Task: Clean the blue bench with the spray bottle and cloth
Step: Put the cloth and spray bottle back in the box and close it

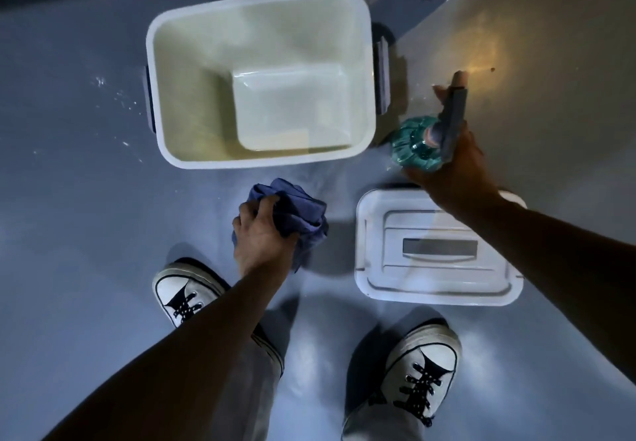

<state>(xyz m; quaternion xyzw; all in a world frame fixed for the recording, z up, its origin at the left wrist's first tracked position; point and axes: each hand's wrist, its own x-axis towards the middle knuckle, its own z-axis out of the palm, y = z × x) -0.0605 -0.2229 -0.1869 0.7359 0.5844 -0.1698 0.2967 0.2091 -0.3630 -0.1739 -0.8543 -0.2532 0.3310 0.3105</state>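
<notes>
My left hand (263,234) grips a crumpled blue cloth (299,212), held above the floor just in front of the open bin. My right hand (457,162) holds a spray bottle (418,143) with a teal body and a grey trigger head, seen from above, to the right of the bin. A finger rests along the trigger head. The blue bench is not identifiable in this view; a blue-grey floor (69,199) fills most of it.
An open white plastic bin (261,76) with dark side handles stands on the floor ahead. Its white lid (437,248) lies flat to the right, under my right forearm. A pale beige surface (550,62) occupies the upper right. My two white sneakers stand below.
</notes>
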